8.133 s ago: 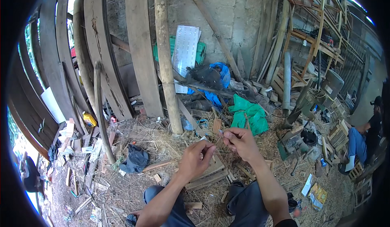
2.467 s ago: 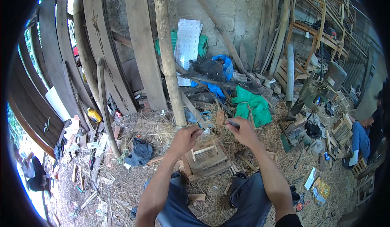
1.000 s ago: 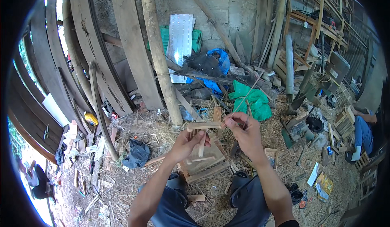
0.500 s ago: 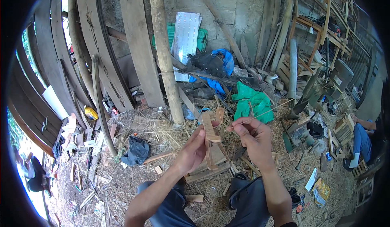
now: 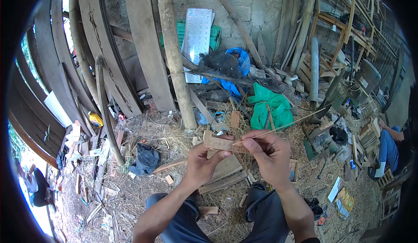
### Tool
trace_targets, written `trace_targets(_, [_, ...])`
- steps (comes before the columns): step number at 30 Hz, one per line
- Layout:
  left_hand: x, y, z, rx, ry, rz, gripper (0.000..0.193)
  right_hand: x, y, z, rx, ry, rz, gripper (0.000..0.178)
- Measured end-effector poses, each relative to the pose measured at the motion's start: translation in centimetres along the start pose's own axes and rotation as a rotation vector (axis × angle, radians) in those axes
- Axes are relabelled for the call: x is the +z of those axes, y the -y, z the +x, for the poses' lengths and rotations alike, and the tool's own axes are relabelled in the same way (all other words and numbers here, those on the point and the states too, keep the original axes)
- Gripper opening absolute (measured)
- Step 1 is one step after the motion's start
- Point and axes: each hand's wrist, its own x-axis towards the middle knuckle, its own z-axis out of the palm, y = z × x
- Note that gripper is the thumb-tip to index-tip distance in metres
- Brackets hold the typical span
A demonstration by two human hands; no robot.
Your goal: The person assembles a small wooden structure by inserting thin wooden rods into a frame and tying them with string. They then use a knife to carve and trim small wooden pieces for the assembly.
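Observation:
My left hand (image 5: 200,167) grips a small light-brown wooden block (image 5: 217,142) with a rounded end and a row of small dark marks or holes along its face. It is held in front of me, well above the ground. Between the thumb and fingers of my right hand (image 5: 271,156) is a long thin wooden stick (image 5: 297,120), its far end pointing up to the right. The stick's near tip meets the block's face close to my right thumb. Whether it enters a hole is too small to tell. My right fingers cover the block's right end.
Below my hands, a wooden board (image 5: 224,181) lies between my knees. Straw and scraps cover the ground. A green plastic sheet (image 5: 271,106) and a wooden post (image 5: 175,60) stand beyond. A black bag (image 5: 146,159) lies left. Another person (image 5: 389,145) sits at far right.
The block has turned from upright to lying sideways in my left hand. My right hand has brought the stick's tip against it.

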Motion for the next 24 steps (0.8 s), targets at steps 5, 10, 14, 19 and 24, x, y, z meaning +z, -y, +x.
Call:
trace_targets(5, [-0.1,-0.1,-0.1,0.009,0.004,-0.055,0.02,0.5,-0.5,-0.1,-0.077,-0.029,-0.022,0.012])
trace_targets(10, [-0.2,-0.4,-0.1,0.01,-0.008,-0.028,0.021,0.8,-0.4,-0.1,-0.183,-0.025,-0.034,0.011])
trace_targets(14, [-0.3,-0.3,-0.2,0.013,-0.012,0.024,0.022,0.7,0.0,-0.2,-0.169,-0.013,-0.091,0.011])
trace_targets(19, [-0.5,0.2,-0.3,0.037,0.008,0.129,0.02,1.1,0.3,-0.2,-0.195,0.004,-0.14,0.011])
trace_targets(24, [-0.3,0.0,-0.4,0.001,0.001,0.136,0.019,1.0,0.2,-0.3,-0.151,-0.008,-0.114,0.012])
